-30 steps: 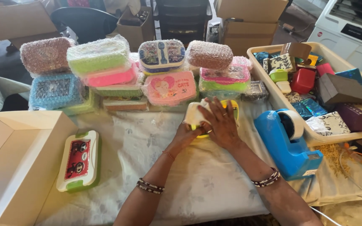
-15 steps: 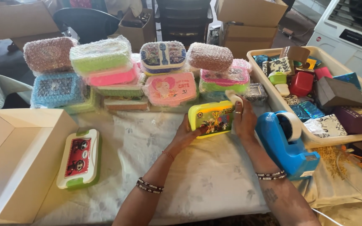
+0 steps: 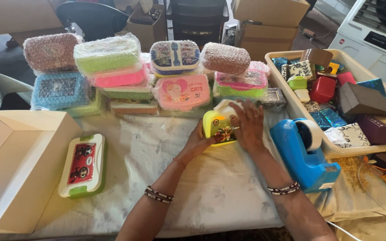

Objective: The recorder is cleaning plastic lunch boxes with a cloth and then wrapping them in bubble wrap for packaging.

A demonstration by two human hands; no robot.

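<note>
Fingers (image 3: 246, 117) of my right hand (image 3: 247, 127) and left hand (image 3: 198, 143) grasping yellow lunch box (image 3: 219, 127) | step: handling it (mid-table, tilted) | next: steady two-handed hold.

Yellow lunch box (image 3: 218, 128): small, rounded corners, bright yellow plastic body, colourful cartoon print on the face turned toward the camera. Tipped up on its edge on the white patterned cloth, not lying flat. Pale cream lid or back panel shows at the top, partly hidden. Sits just in front of the stacked bubble-wrapped boxes.
</note>
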